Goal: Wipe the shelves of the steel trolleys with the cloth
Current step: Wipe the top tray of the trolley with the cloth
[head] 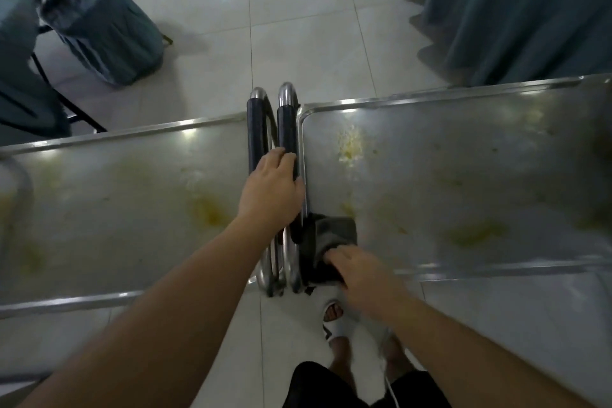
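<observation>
Two steel trolleys stand side by side, their handles meeting in the middle. The left trolley's top shelf [126,195] and the right trolley's top shelf [463,175] both carry yellow smears and crumbs. My left hand [270,190] grips the black-sleeved handle [286,129] of the right trolley. A dark grey cloth [326,242] lies bunched in the near left corner of the right shelf. My right hand [361,275] holds the cloth at its near edge, fingers curled into it.
Chairs in blue-grey covers [99,20] stand on the tiled floor beyond the left trolley. A table draped in blue-grey cloth [516,10] stands at the back right. My sandalled foot [334,318] is between the trolleys near the handles.
</observation>
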`<state>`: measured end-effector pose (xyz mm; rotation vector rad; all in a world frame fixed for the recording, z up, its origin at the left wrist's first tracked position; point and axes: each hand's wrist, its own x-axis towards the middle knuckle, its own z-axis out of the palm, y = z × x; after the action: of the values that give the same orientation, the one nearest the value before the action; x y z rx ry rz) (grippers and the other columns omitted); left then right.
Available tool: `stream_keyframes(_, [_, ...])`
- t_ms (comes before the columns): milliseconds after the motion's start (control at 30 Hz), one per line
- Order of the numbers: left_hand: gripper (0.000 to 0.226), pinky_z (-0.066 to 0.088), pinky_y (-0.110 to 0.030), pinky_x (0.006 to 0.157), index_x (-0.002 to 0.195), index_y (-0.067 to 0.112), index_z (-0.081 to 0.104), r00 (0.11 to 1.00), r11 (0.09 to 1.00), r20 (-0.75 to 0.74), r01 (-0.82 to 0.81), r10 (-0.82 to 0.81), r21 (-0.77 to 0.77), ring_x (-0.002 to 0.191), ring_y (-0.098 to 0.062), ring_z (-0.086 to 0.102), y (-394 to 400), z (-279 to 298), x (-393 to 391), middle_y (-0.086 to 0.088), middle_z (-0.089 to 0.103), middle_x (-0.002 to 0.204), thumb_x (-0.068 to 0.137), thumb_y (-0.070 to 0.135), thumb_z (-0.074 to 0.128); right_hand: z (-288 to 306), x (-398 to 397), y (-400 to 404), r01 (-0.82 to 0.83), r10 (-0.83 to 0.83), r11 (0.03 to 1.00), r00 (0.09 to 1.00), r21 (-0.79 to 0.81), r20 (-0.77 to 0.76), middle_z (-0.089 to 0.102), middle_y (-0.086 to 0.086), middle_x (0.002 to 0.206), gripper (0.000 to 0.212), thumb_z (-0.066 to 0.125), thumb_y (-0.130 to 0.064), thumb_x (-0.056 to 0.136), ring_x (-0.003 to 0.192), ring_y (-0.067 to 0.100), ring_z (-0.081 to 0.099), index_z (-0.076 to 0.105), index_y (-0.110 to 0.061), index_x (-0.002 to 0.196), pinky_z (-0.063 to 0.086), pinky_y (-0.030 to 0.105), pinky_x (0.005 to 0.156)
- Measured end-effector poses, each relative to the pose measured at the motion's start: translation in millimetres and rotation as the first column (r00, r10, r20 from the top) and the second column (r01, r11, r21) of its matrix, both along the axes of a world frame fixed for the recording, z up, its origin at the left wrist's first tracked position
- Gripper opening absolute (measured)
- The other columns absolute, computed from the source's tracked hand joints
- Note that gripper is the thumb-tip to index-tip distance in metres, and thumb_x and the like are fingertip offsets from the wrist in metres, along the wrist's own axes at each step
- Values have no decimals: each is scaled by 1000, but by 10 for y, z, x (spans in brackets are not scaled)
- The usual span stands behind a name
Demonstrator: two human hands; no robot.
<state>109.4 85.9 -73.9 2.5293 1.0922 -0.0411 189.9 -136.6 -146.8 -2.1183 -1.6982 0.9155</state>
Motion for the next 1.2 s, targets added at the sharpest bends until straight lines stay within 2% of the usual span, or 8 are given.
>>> stream_keyframes(100, [60, 31, -49, 123, 162, 22, 33, 1000, 1000, -14, -19, 19, 5, 155, -29, 27, -9, -167, 28, -3, 23, 169, 107, 42, 48, -320, -280, -289, -128, 141, 985, 983, -115, 114, 54, -4, 118, 31, 51, -25, 90, 116, 20, 47, 52, -24, 122, 44, 35, 103])
stream_keyframes(200, [65, 19, -47, 127, 165, 24, 24, 999, 999, 6, -33, 33, 38, 159, -27, 17, 5, -328, 68, 0, 13, 172, 107, 44, 46, -463, -368, -276, 57, -58, 998, 991, 12, 122, 53, -7, 124, 34, 44, -39, 94, 121, 17, 47, 50, -27, 125, 47, 40, 107])
stream_keyframes(300, [71, 2, -41, 129, 169, 21, 13, 999, 998, 15, -40, 40, 40, 163, -19, -3, 75, -433, 234, 2, 0, 177, 108, 45, 41, -563, -364, 17, 147, -153, 988, 973, 50, 172, 37, -1, 163, 54, 32, -39, 106, 155, 25, 26, 40, -19, 155, 23, 46, 127])
stream_keyframes(400, [74, -4, -41, 131, 170, 18, 1, 999, 998, 6, -41, 41, 48, 162, -15, -16, 128, -502, 424, 1, -11, 177, 108, 45, 30, -747, -387, 201, 133, -119, 990, 966, -46, 231, 12, -1, 173, 62, 21, -44, 109, 160, 22, -3, 19, -18, 165, 6, 48, 130])
stream_keyframes(700, [74, -13, -35, 130, 169, 12, -5, 999, 988, -14, -45, 48, 146, 160, -13, -22, 41, -612, 479, -4, -14, 177, 110, 53, 14, -1100, -58, 730, 98, -140, 982, 952, 159, 272, 11, 1, 173, 65, 40, -41, 107, 160, 23, 8, 18, -18, 164, 25, 51, 124])
stream_keyframes(800, [71, -12, -34, 130, 169, 12, -2, 998, 986, -16, -61, 64, 154, 161, -12, -20, 20, -586, 508, -3, -13, 177, 110, 48, 13, -1036, 433, 1446, 111, -152, 983, 934, 143, 322, 6, 1, 173, 77, 42, -47, 102, 160, 22, 2, 11, -16, 166, 12, 48, 129])
stream_keyframes(1000, [67, -13, -30, 129, 169, 9, 9, 997, 978, -11, -78, 81, 194, 163, -15, -10, 31, -569, 521, -6, -2, 178, 111, 42, 17, -1009, 1516, 2756, 156, -162, 987, 917, 48, 363, 8, 1, 174, 68, 21, -47, 105, 160, 23, -3, 14, -18, 166, -1, 47, 129])
stream_keyframes(1200, [67, -13, -30, 129, 169, 10, 6, 994, 976, -59, -74, 88, 204, 162, -14, -14, 35, -561, 532, -5, -6, 178, 112, 43, 18, -978, 1342, 2442, 109, -126, 992, 905, 63, 406, 10, 5, 173, 67, 21, -45, 105, 160, 26, -2, 17, -15, 165, 2, 49, 129])
